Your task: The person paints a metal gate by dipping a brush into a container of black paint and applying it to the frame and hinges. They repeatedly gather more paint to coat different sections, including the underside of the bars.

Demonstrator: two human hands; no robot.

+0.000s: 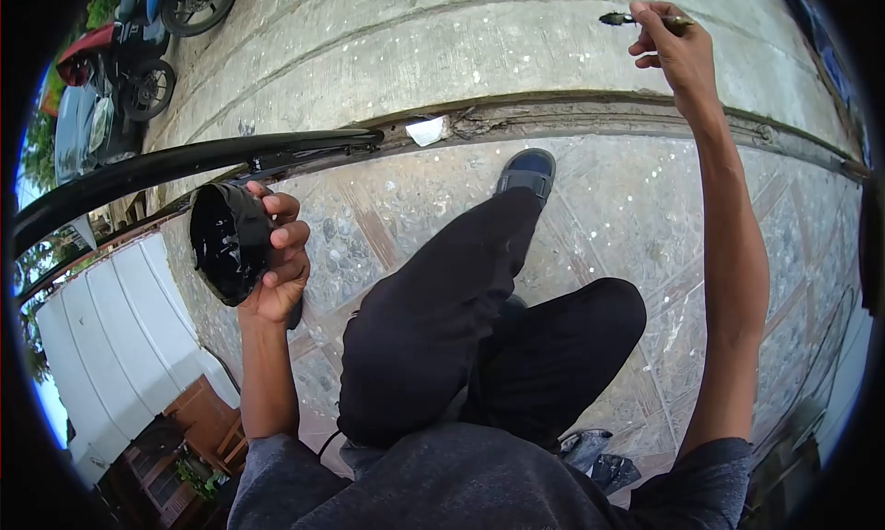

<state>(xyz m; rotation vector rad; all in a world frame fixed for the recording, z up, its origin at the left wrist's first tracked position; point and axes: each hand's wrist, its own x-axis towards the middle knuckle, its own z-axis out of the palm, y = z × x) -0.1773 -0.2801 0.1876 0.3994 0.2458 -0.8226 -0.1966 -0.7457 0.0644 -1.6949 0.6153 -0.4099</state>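
My left hand (286,258) is wrapped around a cut-down container (214,240) with glossy black paint inside. Its open mouth faces left in the view, just below a black pole (138,172). Far off at the upper right, my right hand (678,46) grips a small paintbrush (616,18) whose bristles are dark and look wet. The brush is out over the concrete, apart from the pole and the container. Part of its handle is hidden by my fingers.
A white scrap (427,131) lies by the ledge at the pole's end. My sandalled foot (528,172) rests on the paint-spotted tiled floor (636,217). Motorcycles (147,88) stand at the upper left. A crumpled dark plastic bag (610,470) lies near my right side.
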